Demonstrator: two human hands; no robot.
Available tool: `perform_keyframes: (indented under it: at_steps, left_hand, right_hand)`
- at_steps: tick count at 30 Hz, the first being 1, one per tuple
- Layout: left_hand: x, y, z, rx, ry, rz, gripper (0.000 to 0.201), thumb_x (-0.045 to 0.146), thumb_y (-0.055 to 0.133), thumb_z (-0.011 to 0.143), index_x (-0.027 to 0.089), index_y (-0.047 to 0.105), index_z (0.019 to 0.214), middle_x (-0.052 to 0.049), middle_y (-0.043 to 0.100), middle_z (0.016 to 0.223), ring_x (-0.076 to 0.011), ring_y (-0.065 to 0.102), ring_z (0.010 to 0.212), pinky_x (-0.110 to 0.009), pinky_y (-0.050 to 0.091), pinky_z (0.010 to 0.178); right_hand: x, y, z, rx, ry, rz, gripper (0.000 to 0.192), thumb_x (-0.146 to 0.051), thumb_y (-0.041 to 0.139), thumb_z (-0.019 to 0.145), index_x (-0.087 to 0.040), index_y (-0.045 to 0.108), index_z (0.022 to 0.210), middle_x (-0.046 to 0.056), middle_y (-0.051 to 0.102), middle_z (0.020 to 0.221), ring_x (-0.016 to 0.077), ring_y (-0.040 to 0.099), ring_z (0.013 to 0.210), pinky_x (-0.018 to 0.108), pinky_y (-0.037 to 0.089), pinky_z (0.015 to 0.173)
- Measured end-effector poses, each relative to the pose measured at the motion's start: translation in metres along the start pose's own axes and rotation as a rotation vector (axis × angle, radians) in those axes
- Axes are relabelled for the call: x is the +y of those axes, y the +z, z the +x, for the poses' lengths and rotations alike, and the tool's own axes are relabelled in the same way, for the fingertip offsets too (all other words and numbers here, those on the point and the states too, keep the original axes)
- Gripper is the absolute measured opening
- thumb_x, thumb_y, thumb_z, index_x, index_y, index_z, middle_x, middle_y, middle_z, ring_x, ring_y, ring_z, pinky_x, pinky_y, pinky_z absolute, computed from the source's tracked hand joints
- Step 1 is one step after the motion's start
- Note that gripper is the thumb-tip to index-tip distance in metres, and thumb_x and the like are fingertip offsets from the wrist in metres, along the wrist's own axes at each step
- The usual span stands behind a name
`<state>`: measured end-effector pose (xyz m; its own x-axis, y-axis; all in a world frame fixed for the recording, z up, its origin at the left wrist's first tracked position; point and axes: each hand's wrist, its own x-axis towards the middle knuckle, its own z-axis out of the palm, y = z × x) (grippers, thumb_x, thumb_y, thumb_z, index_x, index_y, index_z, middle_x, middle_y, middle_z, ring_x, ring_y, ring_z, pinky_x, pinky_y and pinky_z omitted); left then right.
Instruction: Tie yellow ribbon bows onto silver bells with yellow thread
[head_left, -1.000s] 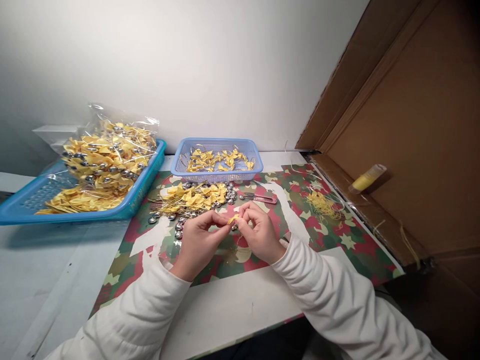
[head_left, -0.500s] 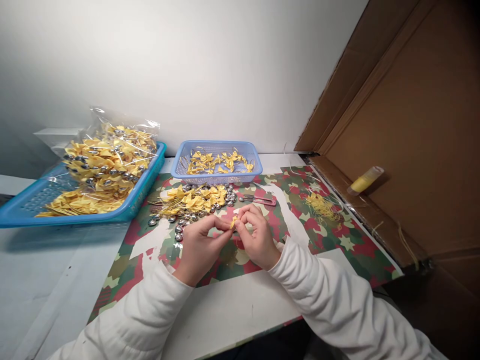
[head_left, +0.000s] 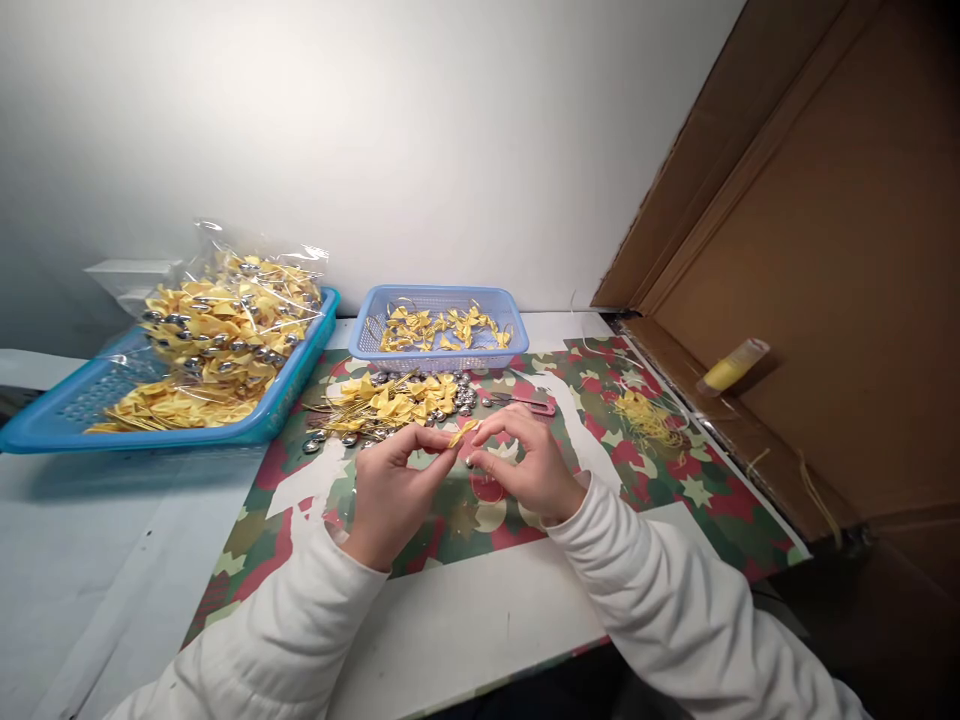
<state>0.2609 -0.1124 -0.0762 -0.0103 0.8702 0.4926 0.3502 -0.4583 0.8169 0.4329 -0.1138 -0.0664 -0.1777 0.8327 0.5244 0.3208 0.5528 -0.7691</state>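
Observation:
In the head view, my left hand (head_left: 397,490) pinches a small yellow ribbon bow (head_left: 463,433) between thumb and forefinger. My right hand (head_left: 531,468) is at the bow's right end with bent fingers; what its fingertips grip is too small to make out. By the right thumb tip shows a small silver bell (head_left: 470,462). Just beyond both hands lies a pile of yellow ribbon bows (head_left: 409,398) with thin gold cords. Loose silver bells (head_left: 466,398) are scattered around that pile.
A blue basket (head_left: 300,392) with a plastic bag (head_left: 232,310) of bows stands left. Behind the pile is a smaller blue basket (head_left: 367,350) holding bows. Pink-handled snips (head_left: 532,405), tangled yellow thread (head_left: 649,420) and a thread spool (head_left: 733,368) are right, beside cardboard (head_left: 810,280).
The bow has turned and is now stretched out between my hands. My right hand has shifted slightly right, its thumb lower, and a bell shows beside it. The view has shifted slightly.

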Motion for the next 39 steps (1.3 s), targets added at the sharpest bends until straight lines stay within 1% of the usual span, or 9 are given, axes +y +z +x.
perform_keyframes:
  at_steps: [5, 11, 16, 21, 26, 31, 34, 36, 39]
  left_hand:
    - [0.001, 0.001, 0.0, -0.077, 0.028, -0.03, 0.009, 0.024, 0.071, 0.077, 0.02, 0.066, 0.071, 0.0, 0.074, 0.072, -0.0158, 0.069, 0.068, -0.026, 0.055, 0.067]
    - [0.005, 0.001, -0.003, -0.149, 0.105, 0.06, 0.011, 0.024, 0.068, 0.079, 0.02, 0.065, 0.07, -0.001, 0.073, 0.071, -0.0169, 0.069, 0.068, -0.027, 0.054, 0.064]
    - [0.003, 0.0, 0.0, -0.092, 0.332, 0.168, 0.011, 0.017, 0.066, 0.081, 0.021, 0.062, 0.072, -0.001, 0.072, 0.074, -0.0159, 0.069, 0.07, -0.026, 0.054, 0.066]
    - [0.0, -0.001, 0.002, -0.193, 0.57, 0.277, 0.017, 0.012, 0.06, 0.086, 0.022, 0.059, 0.071, 0.0, 0.072, 0.071, -0.0151, 0.067, 0.069, -0.027, 0.053, 0.067]
    - [-0.002, -0.001, 0.002, -0.227, 0.568, 0.336, 0.02, 0.013, 0.057, 0.087, 0.022, 0.059, 0.069, 0.0, 0.07, 0.067, -0.0147, 0.064, 0.064, -0.026, 0.051, 0.065]
    - [-0.005, 0.0, 0.001, -0.257, 0.388, 0.34, 0.018, 0.017, 0.057, 0.084, 0.022, 0.058, 0.067, 0.0, 0.067, 0.065, -0.0153, 0.063, 0.063, -0.026, 0.048, 0.062]
    - [-0.006, 0.0, 0.002, -0.261, 0.261, 0.335, 0.015, 0.017, 0.059, 0.08, 0.022, 0.058, 0.066, 0.002, 0.066, 0.063, -0.0145, 0.061, 0.058, -0.024, 0.045, 0.056]
    - [-0.006, -0.001, 0.003, -0.279, 0.192, 0.334, 0.015, 0.018, 0.06, 0.079, 0.022, 0.057, 0.065, 0.002, 0.066, 0.061, -0.0136, 0.06, 0.055, -0.023, 0.042, 0.053]
    - [-0.003, -0.001, 0.006, -0.319, 0.114, 0.325, 0.015, 0.019, 0.061, 0.077, 0.021, 0.057, 0.063, 0.003, 0.065, 0.059, -0.0127, 0.058, 0.052, -0.023, 0.041, 0.051]
  right_hand:
    - [0.005, 0.002, 0.0, 0.046, 0.029, 0.042, 0.012, -0.023, 0.075, 0.077, -0.022, 0.065, 0.071, 0.001, 0.07, 0.074, 0.0182, 0.056, 0.077, 0.033, 0.046, 0.073]
    - [0.005, -0.001, 0.002, 0.071, 0.161, 0.08, 0.015, -0.026, 0.076, 0.073, -0.021, 0.062, 0.071, 0.0, 0.067, 0.074, 0.0172, 0.057, 0.075, 0.032, 0.046, 0.071]
    - [0.002, -0.01, 0.007, 0.069, 0.139, 0.058, 0.011, -0.031, 0.065, 0.083, -0.021, 0.066, 0.085, 0.003, 0.066, 0.085, 0.0175, 0.058, 0.082, 0.033, 0.045, 0.076]
    - [0.005, -0.006, 0.006, -0.031, 0.197, -0.016, 0.007, -0.024, 0.068, 0.081, -0.021, 0.069, 0.075, 0.004, 0.07, 0.086, 0.0197, 0.06, 0.088, 0.036, 0.043, 0.081]
    - [0.002, 0.001, 0.003, -0.055, 0.164, 0.03, 0.011, -0.019, 0.062, 0.085, -0.02, 0.063, 0.073, 0.003, 0.069, 0.089, 0.0194, 0.06, 0.094, 0.037, 0.043, 0.088]
    - [-0.002, -0.004, 0.006, 0.108, 0.173, 0.266, 0.017, -0.036, 0.051, 0.095, -0.023, 0.055, 0.084, 0.005, 0.071, 0.093, 0.0201, 0.06, 0.104, 0.039, 0.045, 0.094]
    - [0.001, -0.023, 0.014, 0.266, 0.205, 0.449, 0.023, -0.046, 0.051, 0.094, -0.025, 0.047, 0.085, -0.001, 0.065, 0.07, 0.0158, 0.063, 0.074, 0.035, 0.051, 0.079]
    - [0.003, -0.045, 0.02, 0.439, 0.208, 0.481, 0.027, -0.051, 0.055, 0.09, -0.026, 0.045, 0.086, -0.007, 0.051, 0.058, 0.0104, 0.049, 0.049, 0.028, 0.048, 0.059]
    - [0.004, -0.08, 0.027, 0.76, 0.079, 0.419, 0.031, -0.048, 0.06, 0.087, -0.024, 0.042, 0.079, -0.01, 0.033, 0.055, 0.0071, 0.033, 0.045, 0.02, 0.036, 0.047]
